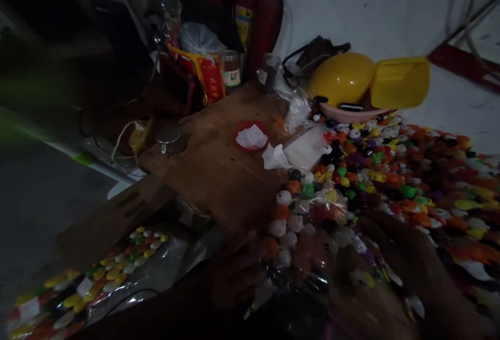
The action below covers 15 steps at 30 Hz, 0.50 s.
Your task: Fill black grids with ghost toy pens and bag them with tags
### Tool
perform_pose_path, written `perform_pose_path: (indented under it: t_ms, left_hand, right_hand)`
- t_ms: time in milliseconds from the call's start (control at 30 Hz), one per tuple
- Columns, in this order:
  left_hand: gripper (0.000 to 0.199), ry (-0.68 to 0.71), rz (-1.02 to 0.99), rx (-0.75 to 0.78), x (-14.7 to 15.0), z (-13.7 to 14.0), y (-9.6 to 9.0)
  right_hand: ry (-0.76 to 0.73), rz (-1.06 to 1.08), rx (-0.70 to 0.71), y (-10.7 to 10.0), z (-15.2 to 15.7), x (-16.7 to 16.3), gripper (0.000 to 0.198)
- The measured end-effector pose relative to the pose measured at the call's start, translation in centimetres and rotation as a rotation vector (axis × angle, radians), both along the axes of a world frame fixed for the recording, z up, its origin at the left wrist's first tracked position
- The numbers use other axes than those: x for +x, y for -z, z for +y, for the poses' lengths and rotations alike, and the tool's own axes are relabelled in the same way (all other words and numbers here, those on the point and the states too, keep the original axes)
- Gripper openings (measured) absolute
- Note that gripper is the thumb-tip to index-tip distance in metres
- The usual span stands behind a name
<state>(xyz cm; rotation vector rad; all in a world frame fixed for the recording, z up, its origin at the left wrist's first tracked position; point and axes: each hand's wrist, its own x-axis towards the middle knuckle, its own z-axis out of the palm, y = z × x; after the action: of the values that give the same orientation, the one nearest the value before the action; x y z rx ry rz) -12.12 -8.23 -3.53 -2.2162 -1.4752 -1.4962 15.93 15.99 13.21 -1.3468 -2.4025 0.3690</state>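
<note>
The view is dark and blurred near my hands. My left hand (236, 267) is low in the middle, beside the clear plastic bag (324, 277) and the nearest small toys (283, 228); its fingers are smeared, so whether it holds anything is unclear. On the right, my right hand (414, 262) curves down over the edge of a large pile of small colourful toys (375, 176). A few small pieces (361, 277) lie or hang just left of it. Its fingertips are lost in shadow, and any grip is hidden.
A brown board (219, 158) covers the table middle, bearing a red dish (252, 137) with paper. Jars (230, 72) stand behind it. A pink basin (355, 115) with yellow containers (344, 77) sits behind the pile. More toys in plastic (113, 272) are lower left.
</note>
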Motion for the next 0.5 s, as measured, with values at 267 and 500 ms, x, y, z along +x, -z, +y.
perform_pose_path:
  t_ms: [267,500]
  left_hand:
    - [0.087,-0.238,0.017,-0.23,-6.2,5.9,2.3]
    - [0.079,-0.256,0.34,-0.332,-5.6,7.6,4.0]
  right_hand:
    - [-0.452,-0.219,0.0,-0.1,10.9,-24.7,0.023]
    - [-0.48,-0.615,0.034,8.1,15.9,-34.9,0.022]
